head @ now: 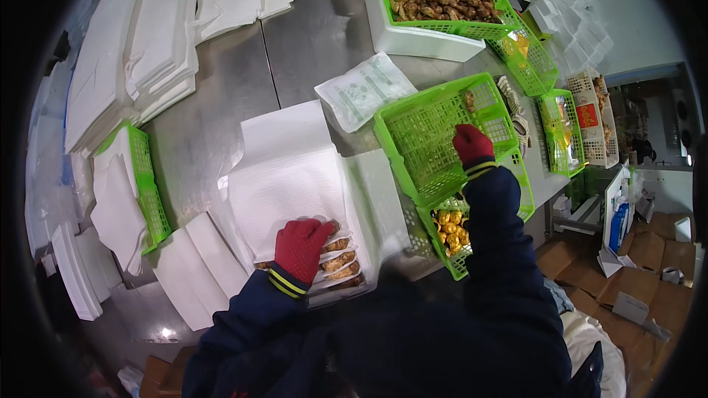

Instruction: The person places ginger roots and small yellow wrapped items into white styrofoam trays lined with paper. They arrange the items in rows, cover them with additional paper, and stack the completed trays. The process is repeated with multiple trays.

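My left hand, in a red knitted glove, rests on brown knobbly rhizome-like pieces laid in rows between white paper in a paper-lined box. Its fingertips touch one piece near the top of the row; whether they grip it is hidden. My right hand, in a matching glove, is curled over the right part of a green plastic basket; its fingers are hidden from view. One brown piece lies in that basket, above the hand. Gold-wrapped pieces sit in a lower green basket.
A printed white packet lies beyond the box. Stacked white sheets cover the left of the metal table. A green basket heaped with brown pieces rests on a white foam box. More baskets line the right edge.
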`<move>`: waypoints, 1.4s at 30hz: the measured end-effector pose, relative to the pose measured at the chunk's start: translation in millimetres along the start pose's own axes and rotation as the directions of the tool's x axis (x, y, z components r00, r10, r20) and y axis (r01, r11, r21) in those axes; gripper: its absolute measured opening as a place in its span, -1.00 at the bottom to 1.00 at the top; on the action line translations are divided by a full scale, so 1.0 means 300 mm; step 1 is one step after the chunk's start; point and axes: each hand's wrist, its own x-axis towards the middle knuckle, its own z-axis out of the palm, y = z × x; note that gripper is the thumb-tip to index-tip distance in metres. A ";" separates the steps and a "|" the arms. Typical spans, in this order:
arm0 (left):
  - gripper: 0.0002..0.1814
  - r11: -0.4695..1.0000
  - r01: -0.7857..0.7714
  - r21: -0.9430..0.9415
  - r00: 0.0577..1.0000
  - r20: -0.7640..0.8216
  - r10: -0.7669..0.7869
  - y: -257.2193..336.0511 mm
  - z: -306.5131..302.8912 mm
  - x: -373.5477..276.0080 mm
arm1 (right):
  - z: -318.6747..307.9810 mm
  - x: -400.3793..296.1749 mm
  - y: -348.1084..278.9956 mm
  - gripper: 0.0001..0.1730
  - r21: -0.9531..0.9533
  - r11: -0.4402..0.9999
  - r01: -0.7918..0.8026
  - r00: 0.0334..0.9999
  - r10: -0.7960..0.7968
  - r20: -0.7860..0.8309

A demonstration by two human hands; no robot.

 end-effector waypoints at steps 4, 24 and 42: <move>-0.68 0.960 -0.125 -0.251 0.985 -0.144 0.091 -0.098 -0.013 -0.051 | 0.161 0.309 0.107 -0.50 -0.144 0.978 -0.151 0.981 0.166 0.099; -0.72 0.962 -0.267 0.049 0.949 0.186 0.254 -0.008 0.076 0.042 | 0.202 0.345 0.670 -0.69 0.718 0.677 -0.162 0.911 0.382 -0.155; -0.68 0.957 0.215 -0.194 0.703 -0.649 -0.290 -0.185 -0.258 -0.312 | 0.250 -0.578 -1.044 -0.58 0.785 0.619 0.020 0.729 -0.547 0.412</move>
